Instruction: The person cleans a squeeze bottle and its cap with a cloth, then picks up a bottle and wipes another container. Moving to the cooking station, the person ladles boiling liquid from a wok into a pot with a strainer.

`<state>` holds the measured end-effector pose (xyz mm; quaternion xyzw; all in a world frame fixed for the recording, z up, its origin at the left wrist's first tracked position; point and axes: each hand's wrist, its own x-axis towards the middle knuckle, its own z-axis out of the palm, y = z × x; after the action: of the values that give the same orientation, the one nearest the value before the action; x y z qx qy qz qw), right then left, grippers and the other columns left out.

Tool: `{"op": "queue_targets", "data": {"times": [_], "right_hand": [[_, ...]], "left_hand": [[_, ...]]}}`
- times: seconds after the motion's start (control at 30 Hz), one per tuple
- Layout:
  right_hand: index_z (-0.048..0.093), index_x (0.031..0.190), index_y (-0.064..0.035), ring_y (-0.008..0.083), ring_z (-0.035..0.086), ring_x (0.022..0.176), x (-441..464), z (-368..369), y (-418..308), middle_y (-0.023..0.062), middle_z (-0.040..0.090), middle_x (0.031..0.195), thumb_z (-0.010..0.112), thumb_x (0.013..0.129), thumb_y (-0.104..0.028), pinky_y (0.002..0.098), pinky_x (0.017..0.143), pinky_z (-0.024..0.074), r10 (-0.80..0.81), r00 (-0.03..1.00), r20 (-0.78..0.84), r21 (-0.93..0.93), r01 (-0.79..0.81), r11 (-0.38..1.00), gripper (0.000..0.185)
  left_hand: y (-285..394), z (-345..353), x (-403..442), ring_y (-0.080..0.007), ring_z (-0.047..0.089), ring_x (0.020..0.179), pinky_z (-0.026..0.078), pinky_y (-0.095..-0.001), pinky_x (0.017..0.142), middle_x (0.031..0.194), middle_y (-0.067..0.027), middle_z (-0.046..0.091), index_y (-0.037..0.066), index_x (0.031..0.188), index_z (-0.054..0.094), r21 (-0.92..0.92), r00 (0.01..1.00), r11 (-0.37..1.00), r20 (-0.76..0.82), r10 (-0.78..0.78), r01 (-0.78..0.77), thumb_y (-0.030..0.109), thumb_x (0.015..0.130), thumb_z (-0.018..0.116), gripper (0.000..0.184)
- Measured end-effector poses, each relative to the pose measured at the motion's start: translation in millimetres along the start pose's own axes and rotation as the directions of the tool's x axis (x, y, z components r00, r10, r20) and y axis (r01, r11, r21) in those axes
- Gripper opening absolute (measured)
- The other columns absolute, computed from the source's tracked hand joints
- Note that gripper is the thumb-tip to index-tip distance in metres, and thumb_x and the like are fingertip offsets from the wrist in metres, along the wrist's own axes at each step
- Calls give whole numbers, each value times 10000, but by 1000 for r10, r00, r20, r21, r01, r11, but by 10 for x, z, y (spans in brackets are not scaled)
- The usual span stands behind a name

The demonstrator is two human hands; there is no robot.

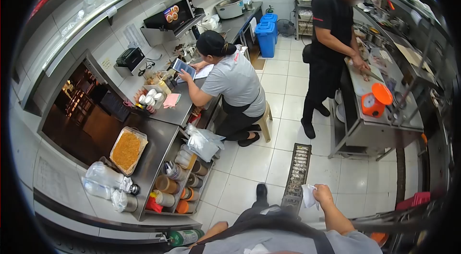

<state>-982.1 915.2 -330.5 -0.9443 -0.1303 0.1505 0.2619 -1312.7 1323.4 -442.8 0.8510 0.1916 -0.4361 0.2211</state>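
At the lower right, my right hand (323,193) is closed on a crumpled white paper or cloth (309,196), held out over the floor beside a drain grate (298,165). My left arm hangs low at the bottom; its wrist (218,228) shows, but the fingers are hidden, near a green cylinder (185,237). On the steel counter at the left lies a tray of orange-brown crumbs (127,151). Below it, a shelf (194,155) holds several jars with dark, brown and orange contents.
A person in grey (234,76) sits on a stool (267,122) with a tablet (184,68). Another person in black (326,43) cuts food on a white board (360,79) near an orange scale (376,100). Blue bins (265,38) stand at the back.
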Motion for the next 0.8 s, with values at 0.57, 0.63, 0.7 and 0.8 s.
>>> {"op": "queue_targets", "data": {"times": [0.57, 0.63, 0.7, 0.8], "right_hand": [[719, 834, -14, 398, 662, 859, 2652, -47, 1222, 233, 681, 879, 601, 730, -127, 463, 812, 533, 397, 909, -125, -154, -413, 897, 194], [723, 826, -6, 396, 667, 865, 2791, -21, 1432, 237, 683, 884, 591, 736, -127, 467, 814, 532, 439, 892, -110, -93, -449, 888, 200], [724, 816, 0, 396, 668, 875, 3000, 1, 1643, 238, 685, 890, 586, 735, -126, 463, 822, 533, 445, 893, -74, -130, -451, 883, 203], [725, 803, 9, 395, 670, 897, 3513, -285, 1693, 239, 687, 906, 575, 734, -118, 453, 842, 534, 457, 889, 20, -176, -447, 877, 208]], "left_hand": [[2390, -5404, 2436, -370, 643, 1012, 506, -446, 899, 1063, -196, 680, 50, 1132, 640, -8, 799, 917, -493, 344, -400, 205, 809, 603, 360], [2773, -5769, 2706, -371, 637, 1024, 505, -440, 904, 1063, -200, 679, 38, 1157, 628, -2, 800, 913, -482, 356, -408, 202, 811, 600, 384], [3069, -5893, 3087, -378, 636, 1022, 506, -444, 901, 1064, -210, 674, 39, 1159, 628, 34, 786, 907, -486, 382, -420, 209, 807, 602, 391], [3290, -5704, 3818, -405, 640, 996, 508, -466, 877, 1060, -239, 669, 24, 1115, 658, 111, 808, 895, -392, 440, -433, 299, 763, 668, 446]]}}
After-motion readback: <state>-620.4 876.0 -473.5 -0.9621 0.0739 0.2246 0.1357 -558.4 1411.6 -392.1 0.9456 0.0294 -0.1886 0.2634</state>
